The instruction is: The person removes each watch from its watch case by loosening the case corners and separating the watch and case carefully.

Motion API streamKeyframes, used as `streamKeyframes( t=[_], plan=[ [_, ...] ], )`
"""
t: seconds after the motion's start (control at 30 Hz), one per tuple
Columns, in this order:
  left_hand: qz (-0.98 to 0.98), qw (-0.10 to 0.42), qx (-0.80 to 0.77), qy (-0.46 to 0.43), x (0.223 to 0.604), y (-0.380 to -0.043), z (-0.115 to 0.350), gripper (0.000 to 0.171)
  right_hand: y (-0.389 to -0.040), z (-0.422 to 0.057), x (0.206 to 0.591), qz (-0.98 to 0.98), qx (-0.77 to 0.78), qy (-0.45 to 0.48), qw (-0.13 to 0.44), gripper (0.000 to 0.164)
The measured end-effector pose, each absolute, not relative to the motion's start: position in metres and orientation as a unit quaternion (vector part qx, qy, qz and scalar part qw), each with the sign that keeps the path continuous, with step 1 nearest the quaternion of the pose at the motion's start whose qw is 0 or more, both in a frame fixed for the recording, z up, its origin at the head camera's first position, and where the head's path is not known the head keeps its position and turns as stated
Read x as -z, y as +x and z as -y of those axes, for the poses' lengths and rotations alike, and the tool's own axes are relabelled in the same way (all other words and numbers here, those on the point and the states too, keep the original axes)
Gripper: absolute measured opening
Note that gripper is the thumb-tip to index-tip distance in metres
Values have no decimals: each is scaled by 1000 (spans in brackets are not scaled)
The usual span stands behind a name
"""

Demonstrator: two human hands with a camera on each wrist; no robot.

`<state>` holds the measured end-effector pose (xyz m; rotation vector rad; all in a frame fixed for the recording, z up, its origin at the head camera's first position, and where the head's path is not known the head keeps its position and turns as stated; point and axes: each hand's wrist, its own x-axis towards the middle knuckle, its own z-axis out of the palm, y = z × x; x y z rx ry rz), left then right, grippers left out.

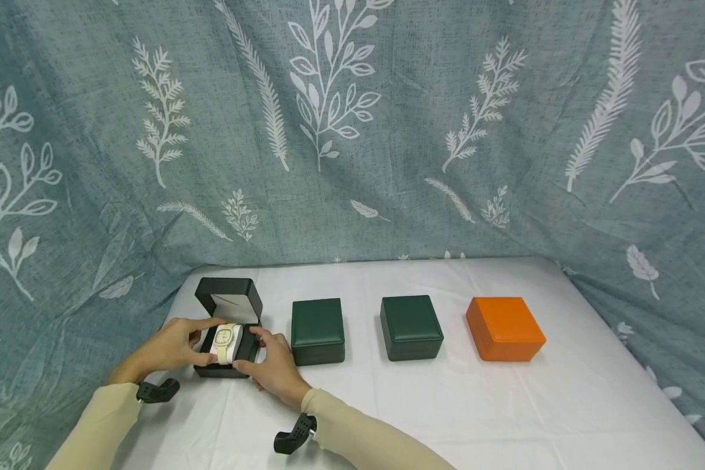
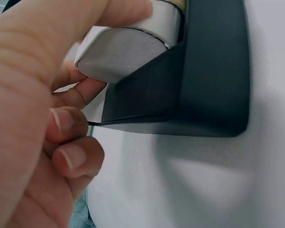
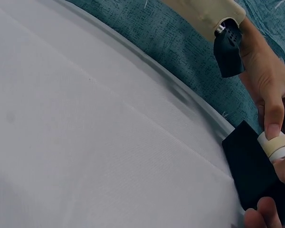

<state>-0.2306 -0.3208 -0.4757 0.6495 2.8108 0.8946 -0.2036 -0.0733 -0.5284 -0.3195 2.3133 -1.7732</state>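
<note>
A black watch box [image 1: 228, 287] stands at the left with its lid raised. Inside it, a watch [image 1: 224, 337] with a cream strap and pale square face is wrapped round a white watch cushion [image 2: 128, 50]. My left hand [image 1: 173, 346] pinches the cushion's left end between thumb and fingers; its other fingers curl below, beside the box. My right hand [image 1: 279, 365] spans the box's right side, thumb at the front and index finger farther back. In the right wrist view, its fingertips [image 3: 262, 216] are at the box's dark wall.
Two dark green boxes, one near [image 1: 317, 333] and one farther right [image 1: 411, 326], stand closed on the white tablecloth [image 1: 423, 418]. An orange closed box [image 1: 505, 329] is at the right. A patterned teal curtain [image 1: 388, 196] hangs behind. Black straps [image 1: 158, 390] circle both wrists.
</note>
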Motion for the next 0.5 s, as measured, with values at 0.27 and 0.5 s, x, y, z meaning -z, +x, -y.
streamKeyframes(
  t=[0.27,0.5],
  plan=[
    [-922,72,-322,205,471,-228,323,72,-203,74,524,-767,622,-104,116,73],
    [-918,72,-332,204,469,-227,325,74,-202,74,521,-768,622,-94,118,73]
  ],
)
